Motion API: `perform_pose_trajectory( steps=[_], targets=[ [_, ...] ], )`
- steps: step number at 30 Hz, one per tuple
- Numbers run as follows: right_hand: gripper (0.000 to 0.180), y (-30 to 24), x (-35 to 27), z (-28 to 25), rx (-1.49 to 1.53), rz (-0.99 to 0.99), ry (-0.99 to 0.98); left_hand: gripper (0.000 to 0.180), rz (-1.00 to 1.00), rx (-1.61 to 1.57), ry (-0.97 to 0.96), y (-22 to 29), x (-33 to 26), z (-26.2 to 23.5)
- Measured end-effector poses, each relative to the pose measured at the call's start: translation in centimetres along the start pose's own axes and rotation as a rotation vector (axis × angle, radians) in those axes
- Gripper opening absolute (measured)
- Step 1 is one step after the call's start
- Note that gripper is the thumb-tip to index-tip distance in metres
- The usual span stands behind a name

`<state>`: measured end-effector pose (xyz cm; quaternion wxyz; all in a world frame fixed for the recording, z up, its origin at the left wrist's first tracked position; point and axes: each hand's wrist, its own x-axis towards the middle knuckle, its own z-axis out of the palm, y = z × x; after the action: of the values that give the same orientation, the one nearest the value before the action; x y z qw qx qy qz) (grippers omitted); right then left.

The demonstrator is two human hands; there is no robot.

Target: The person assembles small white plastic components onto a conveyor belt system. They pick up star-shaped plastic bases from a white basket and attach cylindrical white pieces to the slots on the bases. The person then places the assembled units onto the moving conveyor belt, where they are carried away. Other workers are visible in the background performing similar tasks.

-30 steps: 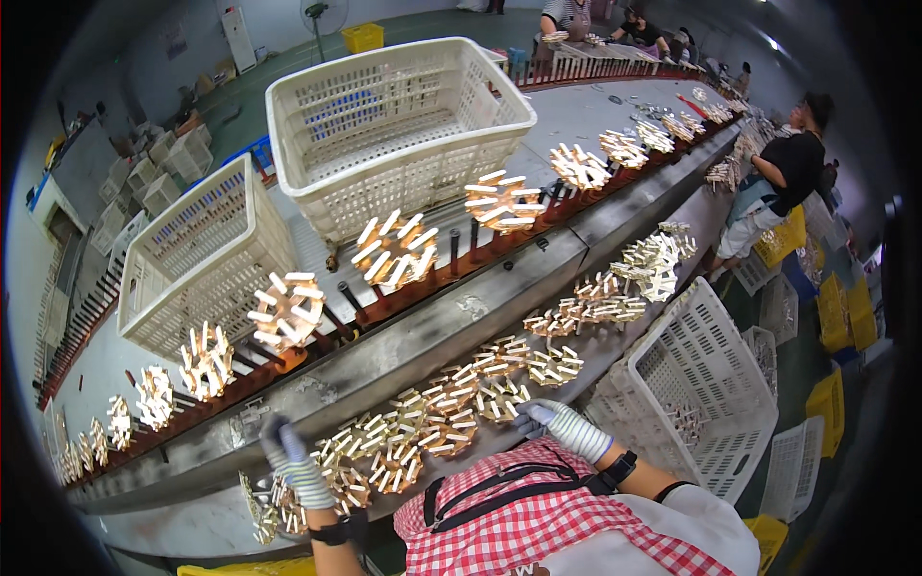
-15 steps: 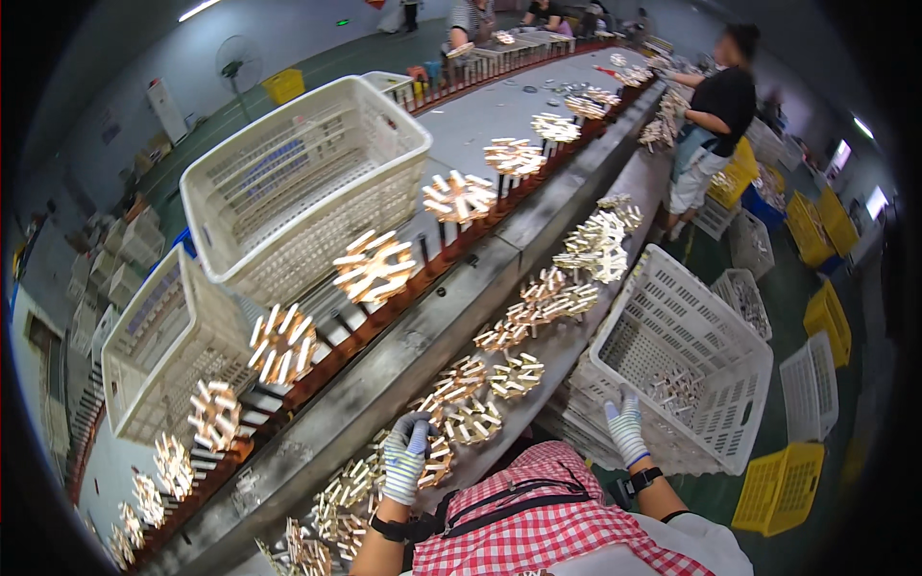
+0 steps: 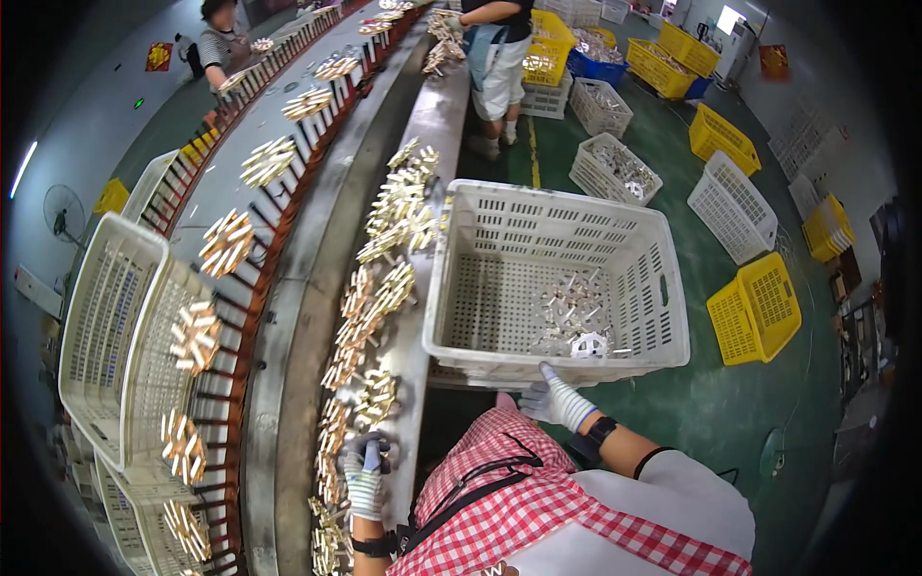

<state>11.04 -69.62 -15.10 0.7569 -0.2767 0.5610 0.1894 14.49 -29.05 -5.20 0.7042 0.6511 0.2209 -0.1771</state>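
Crate (image 3: pixel 642 252) holds only a few parts (image 3: pixel 573 319); many clusters (image 3: pixel 370 317) wait on the ledge; left hand (image 3: pixel 365 473) grips one; right hand (image 3: pixel 555 398) open at the crate rim

2 gloved hands (image 3: pixel 365 475), 1 near white crate (image 3: pixel 557 278), perhaps 5 yellow crates (image 3: pixel 754 307)
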Motion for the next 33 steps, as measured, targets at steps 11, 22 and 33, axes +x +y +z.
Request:
perform_pose_trajectory(
  steps=[11,22,33],
  targets=[
    [0.054,-11.7,-7.1,-4.5,-0.412,-0.039,-0.475,0.022,-0.03,0.169,-0.434,2.0,8.6,23.2],
    [0.044,-36.1,13.4,-15.3,-1.758,-0.558,0.331,0.029,-0.133,0.4,-0.512,-0.5,12.2,35.5],
    [0.045,-41.8,32.0,-15.7,-2.279,-0.714,0.898,0.025,-0.394,0.221,-0.167,-2.9,13.5,34.5]
  ],
)
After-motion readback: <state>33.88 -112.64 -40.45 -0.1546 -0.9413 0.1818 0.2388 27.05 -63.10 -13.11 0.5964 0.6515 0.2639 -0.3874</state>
